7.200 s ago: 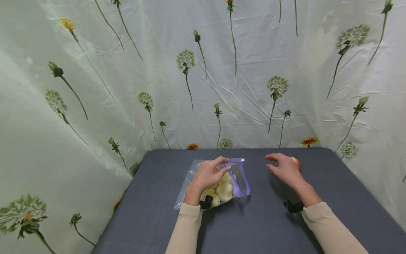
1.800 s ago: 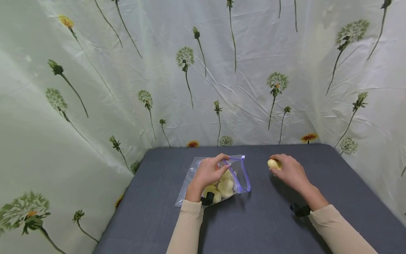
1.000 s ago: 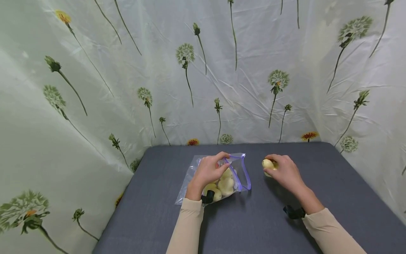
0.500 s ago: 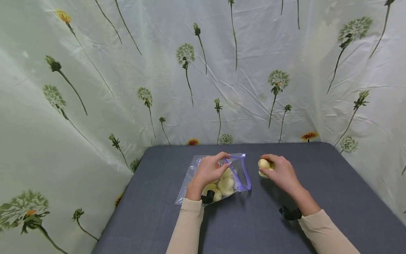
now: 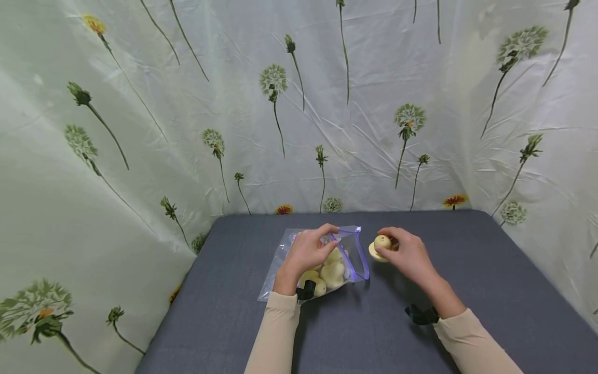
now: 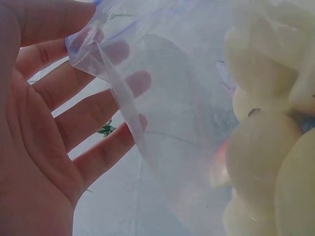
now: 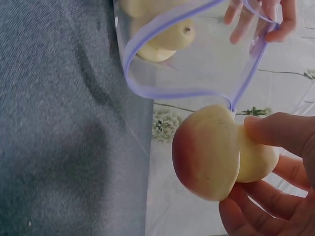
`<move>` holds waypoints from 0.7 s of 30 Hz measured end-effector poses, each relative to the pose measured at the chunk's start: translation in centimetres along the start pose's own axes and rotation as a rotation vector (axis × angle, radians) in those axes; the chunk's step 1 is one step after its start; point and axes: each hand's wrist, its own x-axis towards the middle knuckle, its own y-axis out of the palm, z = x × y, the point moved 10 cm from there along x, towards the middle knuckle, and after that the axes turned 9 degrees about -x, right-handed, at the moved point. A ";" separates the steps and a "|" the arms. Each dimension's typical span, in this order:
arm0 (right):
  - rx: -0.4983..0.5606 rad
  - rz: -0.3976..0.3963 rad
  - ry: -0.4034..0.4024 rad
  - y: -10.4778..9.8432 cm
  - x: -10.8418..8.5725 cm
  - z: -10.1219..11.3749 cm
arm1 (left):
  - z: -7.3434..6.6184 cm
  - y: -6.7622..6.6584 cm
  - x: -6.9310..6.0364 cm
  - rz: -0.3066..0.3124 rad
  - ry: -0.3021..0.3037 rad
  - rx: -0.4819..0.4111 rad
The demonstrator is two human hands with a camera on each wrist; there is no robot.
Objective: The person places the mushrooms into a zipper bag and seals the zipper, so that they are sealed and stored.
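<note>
My left hand [image 5: 306,255] pinches the upper edge of a clear zip bag [image 5: 363,257] between thumb and index finger. In the left wrist view, the other fingers of my left hand [image 6: 54,103] spread behind the plastic. The bag lies with its purple-rimmed mouth spread toward the right, and several pale yellow pears [image 5: 333,275] are inside. Just right of the mouth, my right hand [image 5: 411,254] grips another pear [image 5: 382,242] by its narrow end. That pear [image 7: 206,152] shows a red blush on its wide end in the right wrist view, close to the bag's rim [image 7: 172,93].
Both hands are over a dark grey table [image 5: 219,322]. A pale curtain [image 5: 299,130] printed with dandelions hangs behind and along the sides. A dark camera band [image 5: 422,315] is on the right wrist.
The right hand reached the fruit at the right and took hold of the pear. It has since carried it left toward the bag's mouth and turned it. The left hand keeps its grip.
</note>
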 end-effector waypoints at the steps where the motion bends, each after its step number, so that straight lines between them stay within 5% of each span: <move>1: 0.007 0.008 0.003 0.1 0.0 0.1 | 0.0 0.0 0.0 -0.003 0.002 -0.001; 21: 0.101 0.078 0.013 1.8 0.3 1.7 | 0.3 -0.8 -0.1 0.017 -0.019 -0.018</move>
